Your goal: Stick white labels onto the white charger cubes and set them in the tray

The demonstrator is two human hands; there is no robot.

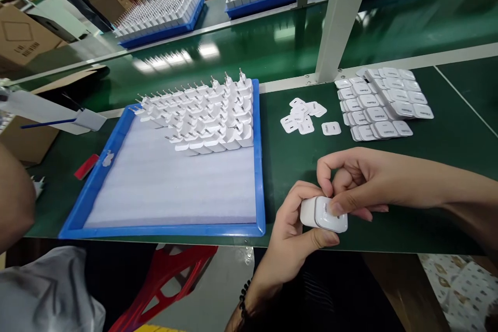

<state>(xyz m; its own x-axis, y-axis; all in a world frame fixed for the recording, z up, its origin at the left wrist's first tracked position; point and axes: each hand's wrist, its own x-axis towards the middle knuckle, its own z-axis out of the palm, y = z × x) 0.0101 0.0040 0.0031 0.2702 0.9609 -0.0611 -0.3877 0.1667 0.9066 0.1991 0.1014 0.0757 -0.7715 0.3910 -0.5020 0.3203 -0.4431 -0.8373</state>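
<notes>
In my left hand is a white charger, gripped between the thumb below and the fingers behind. Its rounded front face is turned up towards me. My right hand is closed at the charger, its thumb pressed on that face and its other fingers curled behind the upper edge. Whether a separate plate lies under the thumb is hard to see. Beyond my hands lies a small pile of white printed plates, with a single plate beside it. Several stacks of similar plates stand to the right.
Left of my hands is a blue tray lined with white foam, holding rows of white plug chargers. More filled trays stand behind the green divider. A grey post rises at the back. Another person's arm is at the left.
</notes>
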